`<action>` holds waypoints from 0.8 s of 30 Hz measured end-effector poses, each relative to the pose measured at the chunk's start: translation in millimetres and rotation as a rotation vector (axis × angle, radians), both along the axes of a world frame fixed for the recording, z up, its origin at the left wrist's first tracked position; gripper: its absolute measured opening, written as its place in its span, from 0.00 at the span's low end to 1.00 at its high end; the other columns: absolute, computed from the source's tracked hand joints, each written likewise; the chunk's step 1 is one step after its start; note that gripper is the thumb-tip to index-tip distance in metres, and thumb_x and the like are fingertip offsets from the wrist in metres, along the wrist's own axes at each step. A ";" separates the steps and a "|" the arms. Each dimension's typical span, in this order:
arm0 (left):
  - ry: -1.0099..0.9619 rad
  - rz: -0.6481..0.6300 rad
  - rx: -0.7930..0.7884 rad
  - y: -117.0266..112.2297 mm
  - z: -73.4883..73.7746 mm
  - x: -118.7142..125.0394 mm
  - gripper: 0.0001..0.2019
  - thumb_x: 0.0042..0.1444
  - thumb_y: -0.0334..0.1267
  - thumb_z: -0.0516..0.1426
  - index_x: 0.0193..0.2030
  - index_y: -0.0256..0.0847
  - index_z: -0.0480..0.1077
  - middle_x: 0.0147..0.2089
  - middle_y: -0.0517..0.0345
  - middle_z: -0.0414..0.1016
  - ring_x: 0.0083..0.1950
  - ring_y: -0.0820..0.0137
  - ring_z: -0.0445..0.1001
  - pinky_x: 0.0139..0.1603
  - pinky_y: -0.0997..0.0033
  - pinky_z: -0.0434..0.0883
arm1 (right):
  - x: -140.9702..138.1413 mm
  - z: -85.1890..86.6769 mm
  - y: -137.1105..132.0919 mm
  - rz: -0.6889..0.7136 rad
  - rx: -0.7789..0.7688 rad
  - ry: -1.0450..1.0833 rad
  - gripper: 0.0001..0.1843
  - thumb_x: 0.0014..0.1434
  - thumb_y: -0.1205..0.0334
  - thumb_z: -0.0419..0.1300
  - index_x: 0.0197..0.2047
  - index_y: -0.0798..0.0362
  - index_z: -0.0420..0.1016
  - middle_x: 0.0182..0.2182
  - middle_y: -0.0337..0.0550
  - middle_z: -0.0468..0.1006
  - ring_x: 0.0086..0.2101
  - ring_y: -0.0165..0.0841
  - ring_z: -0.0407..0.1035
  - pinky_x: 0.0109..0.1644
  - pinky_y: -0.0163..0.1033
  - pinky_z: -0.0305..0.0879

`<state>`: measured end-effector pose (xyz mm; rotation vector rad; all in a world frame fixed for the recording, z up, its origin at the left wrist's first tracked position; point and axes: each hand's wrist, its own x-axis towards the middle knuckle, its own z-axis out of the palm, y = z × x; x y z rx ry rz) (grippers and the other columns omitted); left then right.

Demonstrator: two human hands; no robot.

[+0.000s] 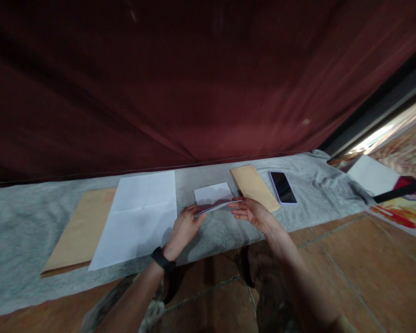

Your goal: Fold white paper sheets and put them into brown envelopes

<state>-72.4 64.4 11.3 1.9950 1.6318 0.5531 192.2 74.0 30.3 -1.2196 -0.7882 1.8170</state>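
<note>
One folded white paper (216, 207) in hand: left hand (187, 225) pinches its left end, right hand (252, 213) its right, above the grey cloth (213, 238), toward the near edge. Folding appears well advanced. Large white sheet (140, 217), by that edge, lies open, creased: seemingly still to do. Left brown envelope (85, 222), right brown envelope (256, 188): flat; contents cannot be told.
</note>
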 end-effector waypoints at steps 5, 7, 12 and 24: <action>0.023 0.116 -0.096 9.8 4.5 3.5 0.11 0.64 0.39 0.55 0.42 0.38 0.79 0.47 0.49 0.81 0.46 0.64 0.78 0.46 0.68 0.71 | -6.1 -6.1 5.9 -0.064 0.034 -0.074 0.04 0.62 0.64 0.58 0.41 0.52 0.69 0.37 0.47 0.84 0.30 0.32 0.78 0.35 0.36 0.75; 0.052 0.138 -0.113 12.5 7.7 5.8 0.11 0.64 0.39 0.55 0.37 0.38 0.78 0.43 0.50 0.81 0.42 0.66 0.77 0.41 0.70 0.69 | -11.5 -10.1 9.3 -0.055 0.065 -0.244 0.06 0.61 0.64 0.58 0.43 0.52 0.69 0.32 0.42 0.83 0.27 0.30 0.76 0.33 0.35 0.74; 0.045 0.208 -0.178 15.4 11.1 5.6 0.14 0.64 0.42 0.53 0.30 0.40 0.75 0.30 0.56 0.77 0.34 0.68 0.74 0.32 0.71 0.61 | -24.0 -22.6 14.8 0.081 0.236 -0.880 0.09 0.65 0.61 0.53 0.35 0.53 0.71 0.24 0.37 0.76 0.23 0.28 0.70 0.27 0.31 0.65; -0.023 0.241 -0.221 18.5 -0.4 -4.5 0.09 0.59 0.44 0.58 0.31 0.43 0.72 0.30 0.60 0.77 0.33 0.68 0.75 0.32 0.72 0.62 | -29.0 -23.1 6.2 0.305 0.368 -1.541 0.18 0.71 0.51 0.51 0.43 0.51 0.79 0.39 0.50 0.84 0.41 0.40 0.78 0.39 0.36 0.64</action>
